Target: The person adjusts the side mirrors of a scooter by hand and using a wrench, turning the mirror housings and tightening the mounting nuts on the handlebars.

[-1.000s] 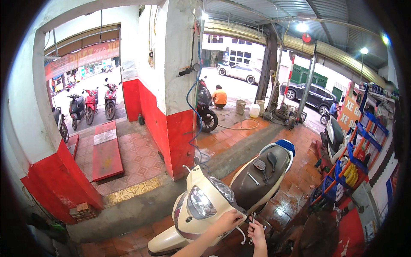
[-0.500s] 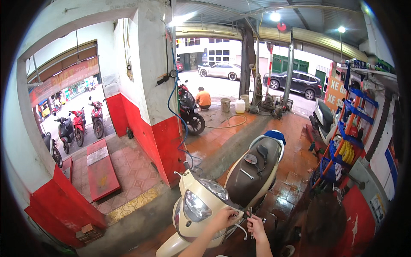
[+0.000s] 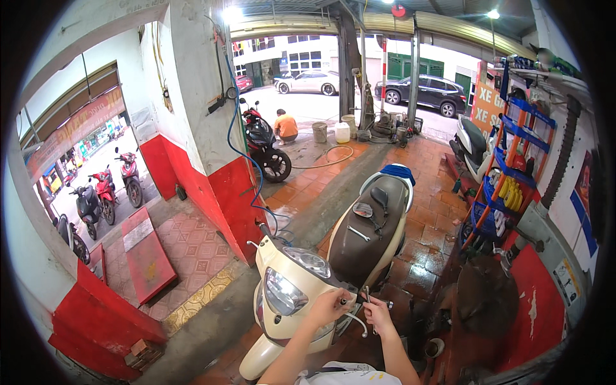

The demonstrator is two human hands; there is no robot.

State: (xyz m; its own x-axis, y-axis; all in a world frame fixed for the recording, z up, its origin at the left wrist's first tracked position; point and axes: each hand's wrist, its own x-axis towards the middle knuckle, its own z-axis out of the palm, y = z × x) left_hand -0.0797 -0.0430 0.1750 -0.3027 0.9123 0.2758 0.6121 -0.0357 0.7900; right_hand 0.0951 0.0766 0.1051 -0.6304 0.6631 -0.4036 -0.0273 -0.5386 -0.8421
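Observation:
A cream scooter (image 3: 282, 327) stands in front of me. My left hand (image 3: 328, 307) pinches a small dark part I cannot make out, beside its right handlebar and brake lever (image 3: 356, 319). Just right of it, my right hand (image 3: 376, 316) grips a metal wrench (image 3: 367, 294) held upright. On the brown seat (image 3: 346, 256) lie two detached mirrors (image 3: 362, 210) and another wrench (image 3: 359, 232). A blue cloth (image 3: 401, 171) is at the seat's back end.
A red ramp (image 3: 144, 253) lies in the left doorway. A blue hose (image 3: 256, 179) hangs by the pillar (image 3: 186, 77). An orange rack (image 3: 507, 179) stands right. A crouching person in orange (image 3: 285, 126) is near a parked motorbike (image 3: 263, 151), with buckets (image 3: 341, 132) nearby.
My view has shifted, so the background appears higher and farther left. Both hands stay at the handlebar, my left hand slightly lower in relation to the wrench in my right hand.

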